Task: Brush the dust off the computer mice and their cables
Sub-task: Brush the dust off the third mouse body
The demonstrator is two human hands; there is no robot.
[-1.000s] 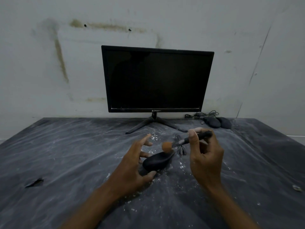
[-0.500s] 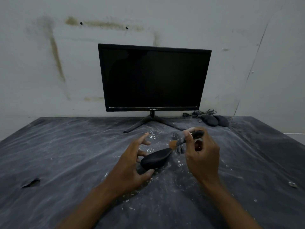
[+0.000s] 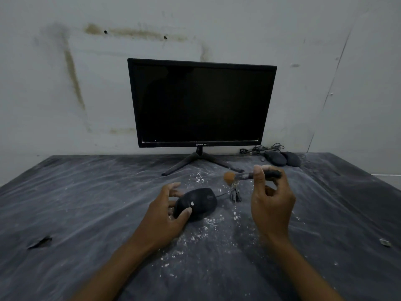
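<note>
Before monitor (image 3: 201,103), on desk (image 3: 86,203): mouse (image 3: 196,203) held steady by my left hand (image 3: 165,216), thumb and fingers curled round body. Right hand (image 3: 271,203) pinches brush (image 3: 247,175), bristles raised above bundled cable (image 3: 235,193). Two more mice (image 3: 283,158) right of monitor base. Risk: loosened dust resettles on mouse, since desk cover carries white powder throughout. Wall (image 3: 65,83) behind monitor stained.

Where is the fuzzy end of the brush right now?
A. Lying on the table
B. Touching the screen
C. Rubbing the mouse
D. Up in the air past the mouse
D: the right hand holds the brush with its orange tip lifted clear of the mouse.
</note>
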